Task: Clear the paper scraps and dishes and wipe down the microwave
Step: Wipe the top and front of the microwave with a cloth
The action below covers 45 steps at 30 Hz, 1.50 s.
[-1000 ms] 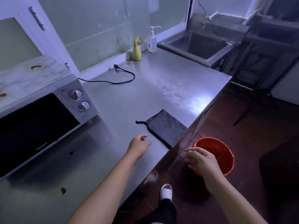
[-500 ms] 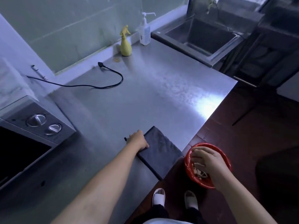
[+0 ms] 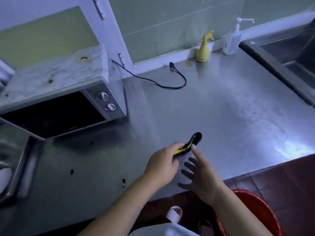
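Gripping a dark cloth with yellow trim (image 3: 190,142), left hand (image 3: 162,166) has fingers curled round it, just above the steel table (image 3: 221,116). Right hand (image 3: 202,176) is beside it, fingers spread, holding nothing. Silver microwave (image 3: 51,111) sits on the table to the left, red plastic bucket (image 3: 252,210) on the floor.

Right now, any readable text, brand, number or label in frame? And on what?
Nothing is legible.
Faint mark low on the microwave door: too blurred to read.
Any print beside the microwave's knobs: too small to tell.
Label on the pump bottle: blurred, unreadable.
The yellow spray bottle and the black cloth: no lettering shows.
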{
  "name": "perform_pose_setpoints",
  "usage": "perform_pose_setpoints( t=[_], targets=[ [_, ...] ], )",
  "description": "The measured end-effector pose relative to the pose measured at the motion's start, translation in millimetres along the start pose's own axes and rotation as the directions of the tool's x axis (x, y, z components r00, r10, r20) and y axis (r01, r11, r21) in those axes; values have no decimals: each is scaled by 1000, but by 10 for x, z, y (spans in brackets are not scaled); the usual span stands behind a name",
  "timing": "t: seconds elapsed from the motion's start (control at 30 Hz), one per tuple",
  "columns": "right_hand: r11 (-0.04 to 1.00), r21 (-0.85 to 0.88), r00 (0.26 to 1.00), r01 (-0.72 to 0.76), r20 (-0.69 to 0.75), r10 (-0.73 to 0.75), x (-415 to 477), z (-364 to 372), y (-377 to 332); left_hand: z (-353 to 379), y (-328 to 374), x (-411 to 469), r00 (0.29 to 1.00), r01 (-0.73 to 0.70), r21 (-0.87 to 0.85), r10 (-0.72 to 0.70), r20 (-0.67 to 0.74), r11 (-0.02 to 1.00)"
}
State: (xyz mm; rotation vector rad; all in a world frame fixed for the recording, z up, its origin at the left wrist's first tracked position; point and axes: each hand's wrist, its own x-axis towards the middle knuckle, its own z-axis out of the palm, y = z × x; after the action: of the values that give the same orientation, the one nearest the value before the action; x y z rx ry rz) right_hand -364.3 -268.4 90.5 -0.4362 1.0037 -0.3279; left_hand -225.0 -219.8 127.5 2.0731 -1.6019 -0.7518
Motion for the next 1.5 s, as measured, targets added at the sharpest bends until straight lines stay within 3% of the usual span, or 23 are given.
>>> perform_pose_setpoints(
  t=[0.13, 0.4, 0.47, 0.53, 0.6, 0.67, 0.77, 0.83, 0.93, 1.0, 1.13, 1.23, 1.4, 1.5],
  targets=[
    [994, 109, 974, 17, 221, -41, 5, 200, -142, 72, 216, -348, 1000, -3, -8, 3, -3, 1000],
    [1000, -19, 1000, 16, 11, -16, 91, 570, 35, -22, -200, -935, 971, 236, -383, -229, 64, 893],
    [992, -100, 996, 80, -39, -84, 148, 654, 68, -63, -560, -1109, 948, 285, -461, -319, 5, 840],
    [937, -294, 973, 189, -72, -219, 231, 717, 104, -98, -1038, -1279, 881, 343, -568, -465, -81, 748],
    [802, -509, 923, 313, -37, -384, 370, 792, 129, -132, -1597, -1452, 763, 415, -634, -629, -148, 652],
    [579, -710, 842, 402, 39, -538, 624, 893, 165, -179, -2184, -1601, 631, 510, -628, -751, -192, 588],
    [39, -968, 738, 246, 161, -656, 1110, 1098, 276, -333, -2924, -1773, 485, 657, -529, -838, -248, 537],
    [-187, -961, 761, 203, 275, -587, 1403, 1198, 478, -450, -3291, -1828, 460, 697, -466, -838, -293, 545],
    [-408, -883, 877, 233, 373, -305, 1726, 1217, 1050, -585, -3718, -1909, 449, 756, -349, -827, -339, 554],
    [-557, -799, 898, 229, 393, -195, 1824, 1236, 1492, -648, -3966, -1960, 432, 777, -293, -810, -397, 557],
    [-602, -758, 881, 249, 436, -185, 1758, 1406, 2126, -647, -4293, -2047, 415, 792, -255, -795, -443, 555],
    [-660, -718, 890, 219, 424, -166, 1572, 1483, 2427, -464, -4345, -2125, 487, 793, -125, -744, -457, 596],
    [-704, -615, 853, 353, 521, -27, 1139, 1417, 2656, -361, -4379, -2133, 498, 784, -95, -714, -492, 613],
    [-720, -582, 867, 377, 496, 53, 938, 1287, 2675, -357, -4395, -2141, 503, 779, -100, -713, -488, 618]
  ],
)
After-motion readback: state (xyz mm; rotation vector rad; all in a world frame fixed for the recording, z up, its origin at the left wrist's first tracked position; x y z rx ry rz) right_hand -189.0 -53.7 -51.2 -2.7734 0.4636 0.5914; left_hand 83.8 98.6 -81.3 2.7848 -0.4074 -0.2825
